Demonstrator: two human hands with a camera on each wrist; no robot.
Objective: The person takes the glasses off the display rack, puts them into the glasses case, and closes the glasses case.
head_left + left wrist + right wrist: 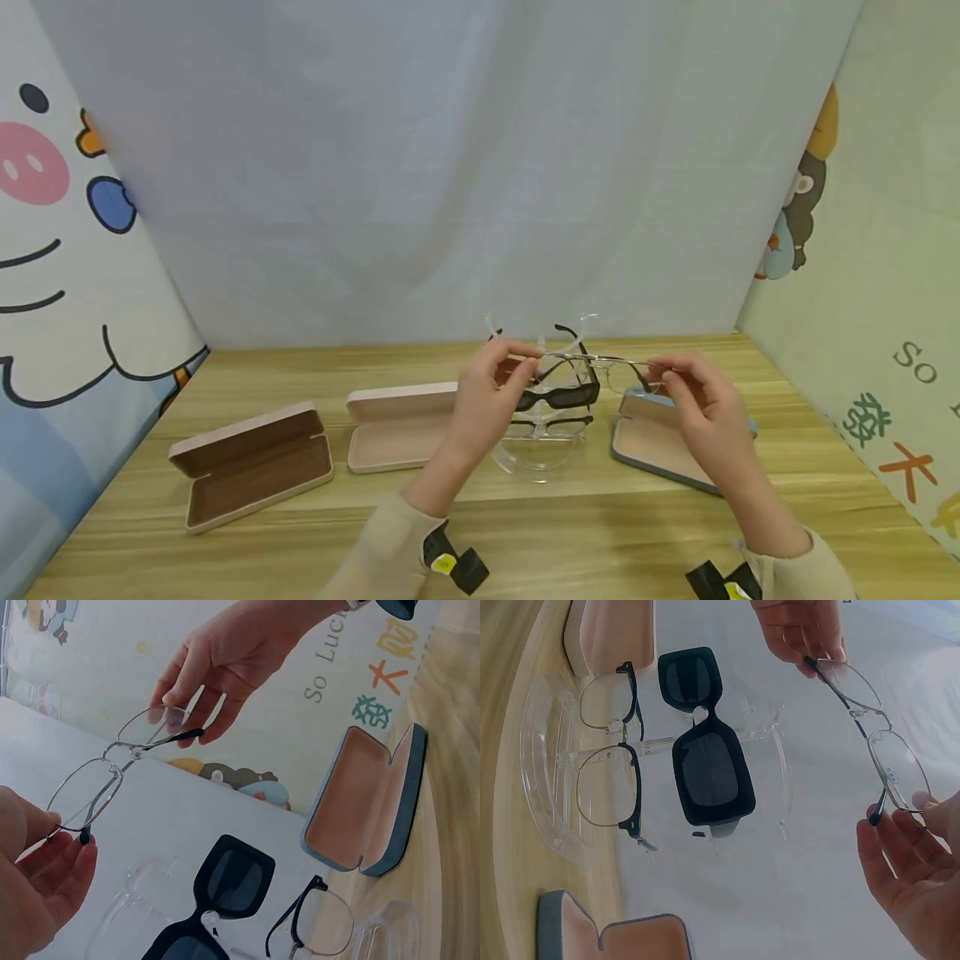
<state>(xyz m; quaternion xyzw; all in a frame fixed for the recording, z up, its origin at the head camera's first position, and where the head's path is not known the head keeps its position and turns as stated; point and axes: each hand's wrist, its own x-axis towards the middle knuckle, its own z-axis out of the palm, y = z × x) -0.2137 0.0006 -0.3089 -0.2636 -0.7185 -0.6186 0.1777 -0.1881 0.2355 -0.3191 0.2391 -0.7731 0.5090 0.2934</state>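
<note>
Thin metal-rimmed glasses (619, 363) with dark temple tips are held up by both hands, one at each side. The left hand (491, 392) pinches one outer rim between thumb and fingers; the right hand (705, 408) pinches the other. In the left wrist view the glasses (112, 766) hang apart from the stand, lenses facing the camera. Behind and below them a clear stand (536, 761) carries black thick-framed sunglasses (714, 774) and, lower down, half-rimmed glasses (636, 784).
Three cases lie open on the wooden table (540, 542): a brown-lined one (258, 475) at the left, a pink-lined one (397, 446) beside the stand, and a blue-grey one (652, 442) under the right hand. A pale curtain (450, 167) hangs behind.
</note>
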